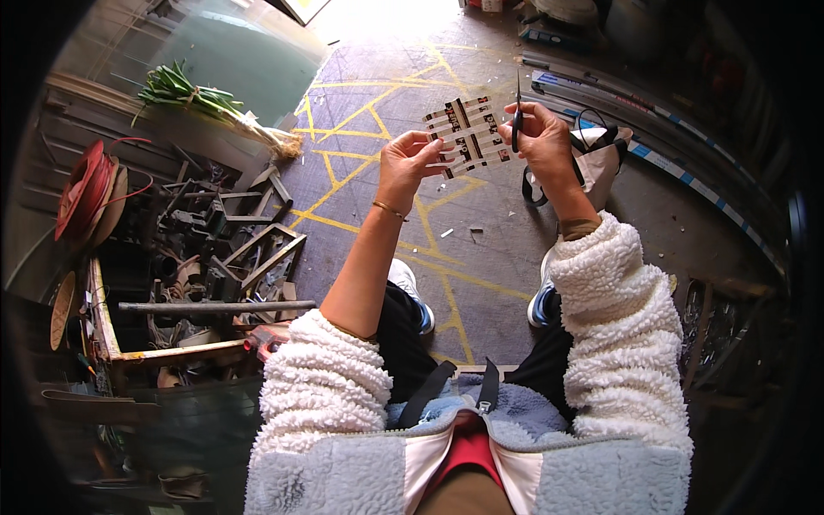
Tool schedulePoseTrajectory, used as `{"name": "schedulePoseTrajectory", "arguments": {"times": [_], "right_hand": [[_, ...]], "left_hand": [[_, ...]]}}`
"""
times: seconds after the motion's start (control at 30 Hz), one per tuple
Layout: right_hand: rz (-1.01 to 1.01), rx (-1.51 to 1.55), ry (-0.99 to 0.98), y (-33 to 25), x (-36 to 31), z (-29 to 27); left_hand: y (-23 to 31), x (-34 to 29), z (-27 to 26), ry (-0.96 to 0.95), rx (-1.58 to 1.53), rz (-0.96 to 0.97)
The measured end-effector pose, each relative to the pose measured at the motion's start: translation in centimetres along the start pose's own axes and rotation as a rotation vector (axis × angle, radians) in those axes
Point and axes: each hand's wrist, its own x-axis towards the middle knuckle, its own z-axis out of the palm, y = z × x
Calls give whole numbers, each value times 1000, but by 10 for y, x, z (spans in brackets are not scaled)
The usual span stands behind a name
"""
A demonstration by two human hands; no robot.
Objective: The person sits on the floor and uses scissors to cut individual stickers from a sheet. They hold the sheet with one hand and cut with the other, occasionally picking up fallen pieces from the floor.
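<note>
Sitting with your knees apart over the concrete floor [481, 257], you hold a woven mat of paper strips [468, 133] up in front of you, and everything hangs on two pinches. Your left hand [410, 163] grips the mat's left edge, thumb on top and fingers curled beneath. Your right hand [541, 137] is closed around a pair of dark scissors [518, 116], blades pointing up and away, while its fingertips steady the mat's right edge.

Risk one: the scissor tips stand just beside the mat, so a small twist of your wrist could nick a strip or slide it out of the weave. Risk two: the mat is loose work; squeeze the left edge harder and the strips may buckle or drift apart. Below the mat, paper scraps [447, 232] already litter the yellow-lined floor; a dropped strip would be hard to tell from them. Right of the mat, the white bag [601, 159] sits close enough for its black strap to snag your elbow.
</note>
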Motion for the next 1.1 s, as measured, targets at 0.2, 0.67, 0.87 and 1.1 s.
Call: {"name": "schedulePoseTrajectory", "arguments": {"times": [0.2,0.67,0.87,1.1], "right_hand": [[7,-5,4,3,-1,-1],[-64,-62,-125,1,-14,26],[-20,-46,-187,2,-15,31],[-10,-50,-236,6,-15,35]], "left_hand": [[-1,0,0,0,10,-11],[-7,-4,11,13,-105,-23],[-4,-5,13,16,-96,-6],[-6,-4,14,5,-29,7]]}}
